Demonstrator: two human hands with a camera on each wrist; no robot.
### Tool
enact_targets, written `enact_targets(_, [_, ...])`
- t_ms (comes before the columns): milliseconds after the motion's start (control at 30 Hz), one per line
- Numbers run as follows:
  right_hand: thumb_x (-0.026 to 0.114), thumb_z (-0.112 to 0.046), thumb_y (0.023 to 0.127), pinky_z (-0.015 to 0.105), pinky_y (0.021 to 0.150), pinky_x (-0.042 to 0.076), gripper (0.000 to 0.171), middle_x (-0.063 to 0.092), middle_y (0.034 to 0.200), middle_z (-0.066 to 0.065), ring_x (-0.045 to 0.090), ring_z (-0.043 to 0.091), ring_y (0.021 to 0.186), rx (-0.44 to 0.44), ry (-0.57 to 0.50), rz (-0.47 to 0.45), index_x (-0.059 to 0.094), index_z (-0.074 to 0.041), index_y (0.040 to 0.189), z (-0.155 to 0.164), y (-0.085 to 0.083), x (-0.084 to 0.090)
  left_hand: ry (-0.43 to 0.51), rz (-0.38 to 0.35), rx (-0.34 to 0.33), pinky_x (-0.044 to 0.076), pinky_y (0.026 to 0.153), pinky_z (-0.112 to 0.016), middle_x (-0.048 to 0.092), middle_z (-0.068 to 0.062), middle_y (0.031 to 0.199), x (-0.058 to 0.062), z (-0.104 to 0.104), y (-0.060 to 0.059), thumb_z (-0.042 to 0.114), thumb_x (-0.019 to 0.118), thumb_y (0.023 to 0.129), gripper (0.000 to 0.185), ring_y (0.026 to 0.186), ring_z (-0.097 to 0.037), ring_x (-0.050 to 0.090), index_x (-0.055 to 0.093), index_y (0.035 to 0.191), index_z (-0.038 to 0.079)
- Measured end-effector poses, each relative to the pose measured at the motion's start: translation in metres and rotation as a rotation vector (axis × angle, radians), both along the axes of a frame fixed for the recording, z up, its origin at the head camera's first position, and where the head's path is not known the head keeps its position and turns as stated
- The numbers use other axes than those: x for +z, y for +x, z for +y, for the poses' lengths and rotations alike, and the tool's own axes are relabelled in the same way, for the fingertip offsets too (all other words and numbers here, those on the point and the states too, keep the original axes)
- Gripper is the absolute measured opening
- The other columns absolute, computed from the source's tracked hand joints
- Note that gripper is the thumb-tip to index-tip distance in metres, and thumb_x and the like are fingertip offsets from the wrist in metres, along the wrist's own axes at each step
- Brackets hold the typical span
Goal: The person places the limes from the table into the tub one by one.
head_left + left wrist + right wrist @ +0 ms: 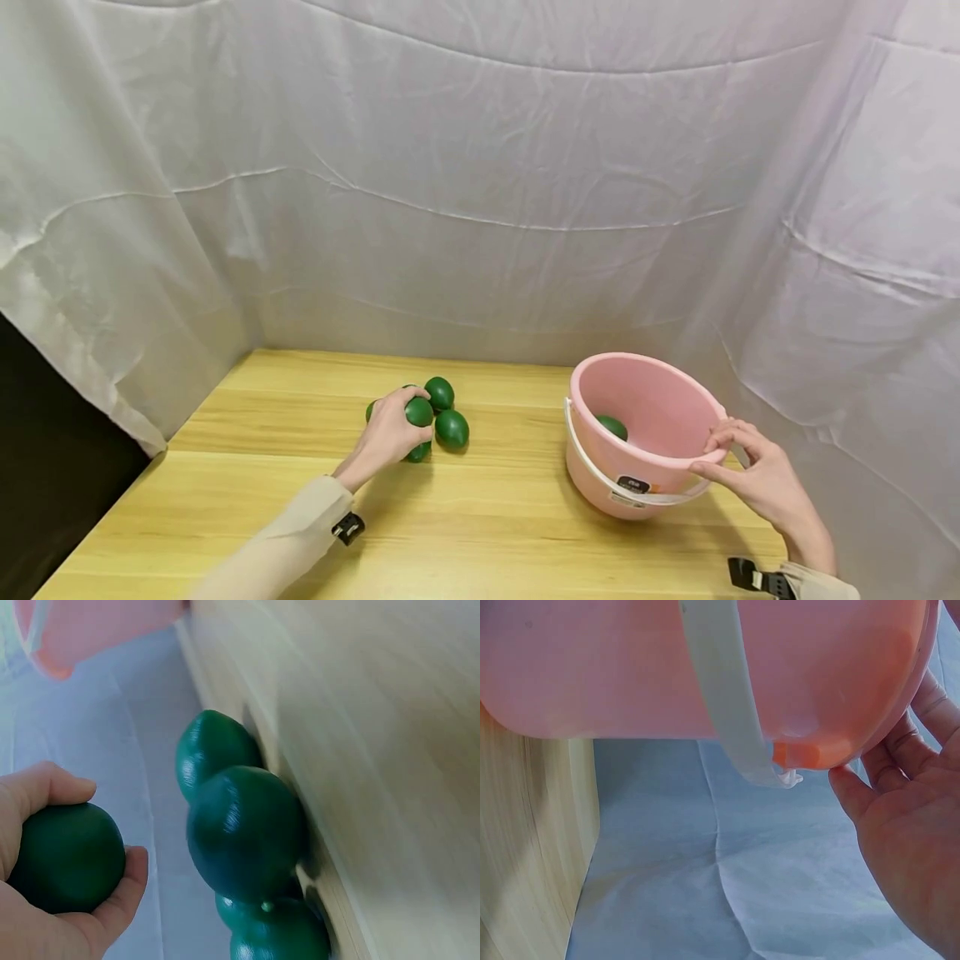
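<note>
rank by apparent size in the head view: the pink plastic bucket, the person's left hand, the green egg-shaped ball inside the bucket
1. Pink plastic bucket
2. Left hand
3. Green egg-shaped ball inside the bucket, though it is partly hidden by the bucket wall, so its full size is unsure.

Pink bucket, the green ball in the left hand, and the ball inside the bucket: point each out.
pink bucket point(592, 487): head view, bare outer wall near its base.
held green ball point(69, 857): left wrist view, its middle.
ball in bucket point(612, 427): head view, visible top.

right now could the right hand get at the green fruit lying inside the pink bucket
Probably yes. The right hand already grips the rim of the pink bucket, which tilts open toward the person, and nothing covers the green fruit inside.
</note>
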State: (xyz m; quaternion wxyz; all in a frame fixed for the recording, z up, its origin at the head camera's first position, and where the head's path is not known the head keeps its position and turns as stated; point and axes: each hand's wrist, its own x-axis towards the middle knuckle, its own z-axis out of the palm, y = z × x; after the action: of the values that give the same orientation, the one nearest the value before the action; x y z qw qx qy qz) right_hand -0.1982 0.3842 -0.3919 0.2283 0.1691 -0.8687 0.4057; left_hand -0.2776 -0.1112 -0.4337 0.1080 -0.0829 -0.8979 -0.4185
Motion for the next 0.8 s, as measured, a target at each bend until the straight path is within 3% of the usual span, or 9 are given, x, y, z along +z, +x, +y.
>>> enact_targets(267, [0.083,0.004,0.072,0.001,0.099,0.030,0.024,0.056,0.104,-0.016,0.044,-0.001,0.121,-0.005,0.016,-0.009,0.064,-0.005,0.083,0.005,0.003,-0.002,0.113,0.002,-0.066,0.054,0.060,-0.031,0.063,-0.014,0.115,0.000,0.016,-0.006,0.012,0.079,0.075,0.047,0.085,-0.024,0.065,0.064,0.119,0.013])
enact_targets(500, [0.083,0.005,0.071,0.003,0.100,0.031,0.024,0.057,0.102,-0.013,0.046,0.001,0.118,0.013,0.009,0.003,0.065,-0.005,0.083,0.006,0.000,0.001,0.218,0.023,-0.066,0.054,0.063,-0.033,0.063,-0.011,0.111,0.003,0.031,-0.011,0.015,0.079,0.073,0.046,0.083,-0.023,0.063,0.063,0.116,0.021])
enact_targets(800, [0.083,0.006,0.070,0.003,0.101,0.031,0.025,0.057,0.101,-0.013,0.047,-0.001,0.117,0.014,0.000,-0.002,0.064,-0.005,0.082,0.005,-0.002,-0.003,0.291,0.033,-0.119,0.053,0.064,-0.032,0.061,-0.009,0.112,0.007,0.054,-0.014,0.011,0.078,0.071,0.052,0.083,-0.022,0.061,0.058,0.119,0.016])
